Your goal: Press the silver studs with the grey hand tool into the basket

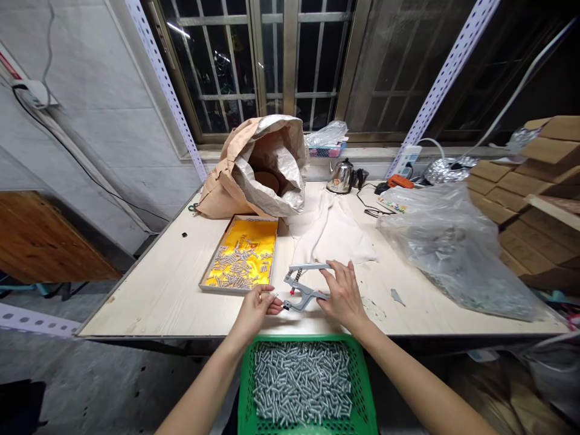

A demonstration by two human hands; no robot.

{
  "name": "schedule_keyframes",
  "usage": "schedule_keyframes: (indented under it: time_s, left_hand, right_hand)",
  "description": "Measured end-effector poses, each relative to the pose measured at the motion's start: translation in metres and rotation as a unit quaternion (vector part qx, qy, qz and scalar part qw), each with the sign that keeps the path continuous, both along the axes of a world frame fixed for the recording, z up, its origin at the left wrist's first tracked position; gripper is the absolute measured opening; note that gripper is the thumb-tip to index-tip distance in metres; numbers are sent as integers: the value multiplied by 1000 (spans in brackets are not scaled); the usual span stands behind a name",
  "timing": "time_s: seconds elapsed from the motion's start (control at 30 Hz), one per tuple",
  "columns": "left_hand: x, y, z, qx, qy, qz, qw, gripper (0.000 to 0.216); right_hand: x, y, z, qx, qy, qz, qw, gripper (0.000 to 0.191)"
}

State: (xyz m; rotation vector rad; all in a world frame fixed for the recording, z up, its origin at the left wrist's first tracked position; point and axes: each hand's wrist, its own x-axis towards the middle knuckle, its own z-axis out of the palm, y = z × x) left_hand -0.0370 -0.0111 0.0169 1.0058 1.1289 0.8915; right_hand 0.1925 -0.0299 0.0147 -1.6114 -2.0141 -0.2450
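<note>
Grey metal hand-press pliers (pixel 302 296), with a dark coil spring and a red tip on the jaw, are held by their handles in my right hand (pixel 342 296). Their jaws stand apart and face left. Close to the lower jaw, my left hand (pixel 260 302) pinches a small metal piece (pixel 275 295), too small to make out well. Left of the hands is a shallow tray (pixel 205 289) with yellow cloth (pixel 254 232) in it. Small metal pieces (pixel 238 266) lie scattered on the cloth. Below my hands, a green basket (pixel 247 386) holds a heap of silvery screw-like parts (pixel 302 380).
Behind the tray a large paper sack (pixel 222 187) lies with its mouth facing me. A white cloth (pixel 335 232) covers part of the table (pixel 158 296). A kettle (pixel 341 176) stands at the back, a clear plastic bag (pixel 453 248) and cardboard boxes (pixel 539 241) at right.
</note>
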Motion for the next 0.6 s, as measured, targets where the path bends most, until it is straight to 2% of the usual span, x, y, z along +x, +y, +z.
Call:
schedule_keyframes:
  time_s: [0.07,0.13,0.2,0.27,0.37,0.6]
  left_hand:
    - [5,-7,-8,20,1,45,999,51]
    - [7,-9,-16,47,29,77,996,53]
    - [7,-10,-22,67,65,80,992,46]
    - [8,-13,-26,67,81,53,993,38]
    - [10,-19,-27,36,53,26,998,30]
    - [18,-24,-21,11,-21,66,998,34]
  right_hand:
    - [-1,0,2,1,-5,9,1000,54]
    - [-1,-1,2,2,-9,25,1000,56]
    - [-1,-3,0,-3,-18,45,999,58]
    - [-1,-5,-2,-14,-30,59,998,62]
    - [0,-6,-6,-25,-44,62,997,65]
    - [2,-5,-6,-42,-63,86,993,74]
